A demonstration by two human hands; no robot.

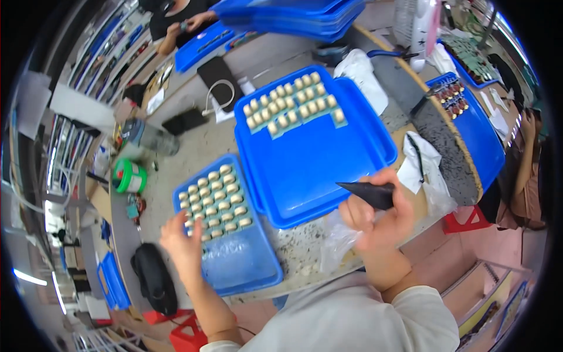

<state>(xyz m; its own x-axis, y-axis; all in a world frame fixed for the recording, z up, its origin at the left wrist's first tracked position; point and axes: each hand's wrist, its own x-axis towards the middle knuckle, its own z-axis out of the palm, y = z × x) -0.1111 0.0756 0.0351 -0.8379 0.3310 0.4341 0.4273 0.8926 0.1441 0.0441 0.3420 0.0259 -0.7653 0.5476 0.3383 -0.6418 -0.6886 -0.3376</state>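
At the near left edge of a blue tray (252, 267), my left hand (183, 242) has its thumb and fingers apart, next to rows of small pieces. Those pieces (214, 199) are green boards, each topped with a cream rounded part. My right hand (381, 217) grips a black pointed tool (369, 192), its narrow tip aimed left over the near right corner of a larger blue tray (293, 176). Similar boards with cream parts (287, 102) stand in rows along that tray's far side. The exact kind of the tool cannot be made out.
Beyond the trays are a stack of blue trays (293, 17), a dark tablet-like object (220, 79) and a white cloth (363, 76). A green tub (129, 176) and a black bag (153, 278) sit left. Another person (182, 20) works across; plastic bags (340, 237) lie near my right hand.
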